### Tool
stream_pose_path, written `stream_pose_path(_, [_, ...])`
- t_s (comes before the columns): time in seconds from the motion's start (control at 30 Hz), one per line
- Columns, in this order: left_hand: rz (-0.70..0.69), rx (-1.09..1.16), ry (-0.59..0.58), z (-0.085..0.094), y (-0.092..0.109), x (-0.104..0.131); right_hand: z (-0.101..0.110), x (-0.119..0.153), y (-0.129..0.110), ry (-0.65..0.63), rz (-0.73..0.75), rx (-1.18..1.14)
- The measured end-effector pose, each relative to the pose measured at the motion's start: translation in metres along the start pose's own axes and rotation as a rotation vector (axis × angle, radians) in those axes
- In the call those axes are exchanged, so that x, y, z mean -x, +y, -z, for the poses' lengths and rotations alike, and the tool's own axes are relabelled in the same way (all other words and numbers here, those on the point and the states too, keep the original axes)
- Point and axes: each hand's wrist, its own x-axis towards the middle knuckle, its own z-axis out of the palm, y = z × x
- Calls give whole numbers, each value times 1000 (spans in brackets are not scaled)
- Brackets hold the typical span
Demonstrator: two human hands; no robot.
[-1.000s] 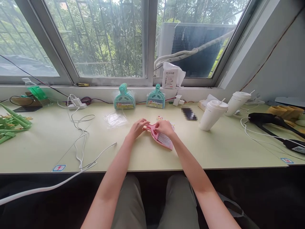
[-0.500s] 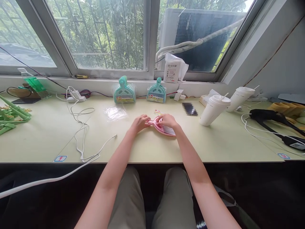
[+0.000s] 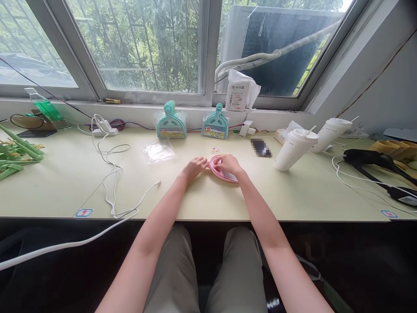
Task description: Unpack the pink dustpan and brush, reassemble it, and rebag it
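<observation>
A small pink dustpan (image 3: 220, 174) with a white-bristled brush in it lies flat on the table in front of me, its handle end toward the left. My left hand (image 3: 195, 167) is closed around the handle, which it mostly hides. With bent fingers my right hand (image 3: 228, 163) grips the set near the neck, close to the opening; whether it pinches the brush or the pan itself is hard to tell. Just behind lies a small colourful label (image 3: 215, 151). A flattened clear plastic wrapper (image 3: 158, 151) is to the left.
Two turquoise dustpan bundles, a left one (image 3: 171, 121) and a right one (image 3: 215, 124), stand at the back. To the right are a blurred phone (image 3: 261, 148), white cups (image 3: 295, 150) and black straps (image 3: 365, 163). White cables (image 3: 112, 174) cross the table's left side.
My left hand has slid right along the handle and now covers it up to the neck. My right hand stays at nearly the same place. The view has shifted slightly.
</observation>
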Motion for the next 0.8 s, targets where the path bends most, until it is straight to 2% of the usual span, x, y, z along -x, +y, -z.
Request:
stream_pose_path(0.3, [77, 52, -6, -4, 5, -2, -6, -4, 6, 7, 10, -49])
stream_pose_path(0.43, [75, 9, -48, -1, 6, -3, -6, -5, 6, 9, 25, -30])
stream_pose_path(0.63, [81, 36, -36, -1, 9, -4, -4, -4, 6, -29, -16, -36])
stream_pose_path(0.8, [53, -39, -74, -2, 9, -3, -5, -5, 8, -4, 13, -37])
